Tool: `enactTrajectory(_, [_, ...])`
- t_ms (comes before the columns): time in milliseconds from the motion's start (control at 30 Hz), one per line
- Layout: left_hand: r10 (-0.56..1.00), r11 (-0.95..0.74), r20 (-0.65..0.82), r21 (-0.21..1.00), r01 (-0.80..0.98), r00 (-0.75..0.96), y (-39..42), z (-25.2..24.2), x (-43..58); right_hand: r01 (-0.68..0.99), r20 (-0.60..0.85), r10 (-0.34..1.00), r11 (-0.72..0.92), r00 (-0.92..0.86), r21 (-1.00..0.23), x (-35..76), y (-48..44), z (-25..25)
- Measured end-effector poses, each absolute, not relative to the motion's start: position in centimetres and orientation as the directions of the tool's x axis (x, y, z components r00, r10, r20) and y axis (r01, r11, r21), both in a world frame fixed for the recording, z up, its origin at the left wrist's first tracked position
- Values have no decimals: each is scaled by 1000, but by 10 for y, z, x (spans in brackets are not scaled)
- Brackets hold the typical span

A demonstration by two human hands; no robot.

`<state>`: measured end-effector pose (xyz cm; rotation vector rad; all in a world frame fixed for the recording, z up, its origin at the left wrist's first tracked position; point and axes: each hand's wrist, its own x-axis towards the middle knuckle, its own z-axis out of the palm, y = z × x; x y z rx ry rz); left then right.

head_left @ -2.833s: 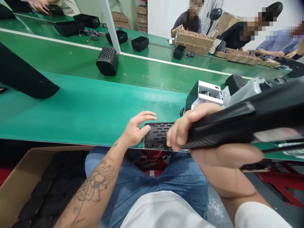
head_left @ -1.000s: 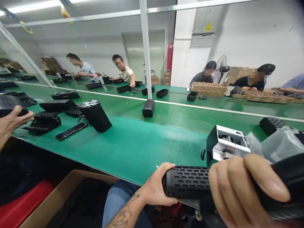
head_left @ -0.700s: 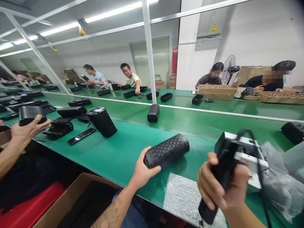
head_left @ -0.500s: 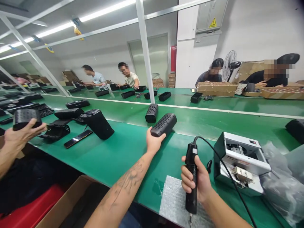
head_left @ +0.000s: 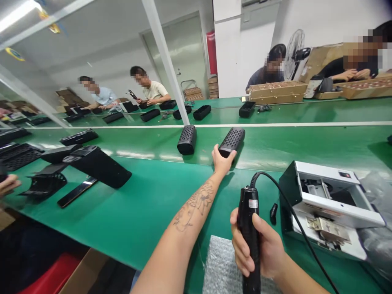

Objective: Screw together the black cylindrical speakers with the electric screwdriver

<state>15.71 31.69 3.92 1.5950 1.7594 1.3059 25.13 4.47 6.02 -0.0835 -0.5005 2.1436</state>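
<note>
My left hand [head_left: 223, 161] reaches forward with its fingers around the near end of a black perforated housing [head_left: 233, 139], which is over the green belt. A similar perforated housing [head_left: 186, 139] stands on the belt to its left. Upright in my right hand [head_left: 260, 245] is a black electric screwdriver [head_left: 249, 228], its cable curving from the top down to the right. The tip of the screwdriver is out of the frame. Under that hand lies a sheet of bubble wrap [head_left: 216, 257] on the green table [head_left: 147, 208].
On the right stands a white and black machine [head_left: 337, 196] beside clear plastic bags [head_left: 376, 241]. A small black part [head_left: 273, 213] lies near it. To the left are a phone [head_left: 76, 192], a black casing [head_left: 101, 165] and a co-worker's hand [head_left: 9, 183]. Several people sit across the belt.
My left hand has carried the perforated housing forward and to the right, from the table edge out over the belt. My right hand keeps hold of the screwdriver. The view has tilted down.
</note>
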Motion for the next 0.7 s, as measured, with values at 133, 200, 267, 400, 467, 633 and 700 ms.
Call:
enactTrajectory(133, [796,47,313,821,570,-518,340,52,93,-798,107,831,-477,-546,-368,252,43,64])
enactTrajectory(200, [703,148,309,817,557,-641,360,60,60,-798,96,834,-476,-543,-369,252,41,64])
enactTrajectory(267, [667,198,301,810,551,-682,381,63,37,-789,82,832,-484,-549,-377,250,40,63])
enactTrajectory(400, [669,251,218,834,492,-711,414,59,21,-758,67,812,-507,-580,-411,248,39,58])
enactTrajectory(467, [668,265,159,862,433,-727,421,57,22,-743,63,807,-505,-587,-439,248,41,56])
enactTrajectory(633, [703,190,133,912,364,-699,402,69,18,-701,62,821,-442,-567,-560,256,51,62])
enactTrajectory(700, [728,138,152,922,361,-669,377,75,10,-665,57,828,-404,-557,-628,262,55,72])
